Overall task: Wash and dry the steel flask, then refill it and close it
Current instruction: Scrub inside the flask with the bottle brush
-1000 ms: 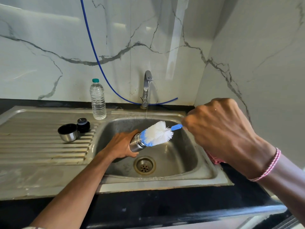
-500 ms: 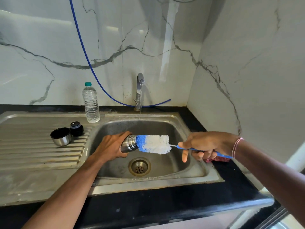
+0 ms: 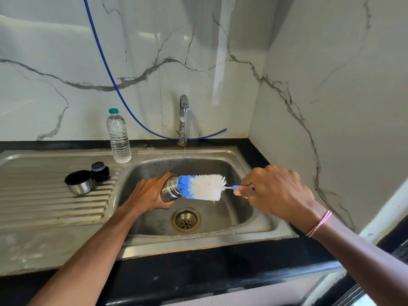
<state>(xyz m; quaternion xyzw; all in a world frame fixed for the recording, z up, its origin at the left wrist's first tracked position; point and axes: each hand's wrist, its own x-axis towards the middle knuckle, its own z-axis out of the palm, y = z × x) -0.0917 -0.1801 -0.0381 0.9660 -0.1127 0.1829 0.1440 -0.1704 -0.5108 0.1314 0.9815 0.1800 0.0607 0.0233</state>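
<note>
Over the steel sink basin, my left hand grips the steel flask, which lies on its side with its mouth to the right. My right hand holds the blue handle of a bottle brush; the brush's blue bristle tip is at the flask's mouth and the white bristles are outside. A thin stream of water runs from the tap into the basin behind the brush. The flask's steel cup lid and black stopper stand on the drainboard at left.
A clear plastic water bottle with a green cap stands at the back, left of the tap. A blue hose hangs down the marble wall behind the tap. The drain is below the flask. A black countertop surrounds the sink.
My right hand has come in toward the brush head along the handle. The flask and brush stay at the flask's mouth, with the view shifted slightly.
</note>
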